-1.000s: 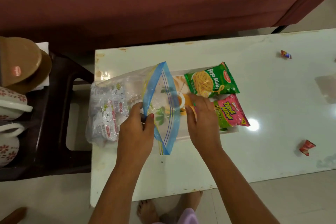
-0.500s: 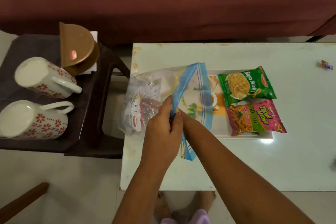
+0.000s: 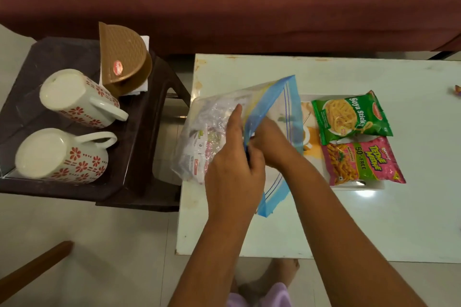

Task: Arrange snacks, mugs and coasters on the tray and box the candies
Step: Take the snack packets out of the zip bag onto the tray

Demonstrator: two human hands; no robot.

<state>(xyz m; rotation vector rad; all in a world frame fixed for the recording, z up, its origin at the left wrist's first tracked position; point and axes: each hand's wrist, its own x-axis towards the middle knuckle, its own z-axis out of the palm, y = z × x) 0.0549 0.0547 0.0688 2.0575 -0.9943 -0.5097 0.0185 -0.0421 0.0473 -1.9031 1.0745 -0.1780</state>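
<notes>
A clear zip bag (image 3: 214,132) with a blue seal strip lies at the left end of the white table, with several small packets inside. My left hand (image 3: 233,174) pinches the bag's blue rim. My right hand (image 3: 270,143) reaches into the bag's mouth, its fingers hidden by my left hand. A white tray (image 3: 374,185) holds a green Soya Sticks packet (image 3: 349,117) and a pink Tedhe Medhe packet (image 3: 361,161). Two white mugs with red flowers (image 3: 77,99) (image 3: 59,157) lie on their sides on the dark stool. A brown box (image 3: 123,60) stands behind them.
The dark stool (image 3: 139,137) stands left of the white table (image 3: 374,227). A maroon sofa (image 3: 249,2) runs along the far side. A wrapped candy (image 3: 457,90) lies at the right edge. A wooden leg (image 3: 32,269) crosses the floor at lower left. My bare feet show below the table edge.
The view has swung left, bringing the mugs and brown box fully into sight. My right hand left the tray side and moved into the bag's mouth beside my left hand.
</notes>
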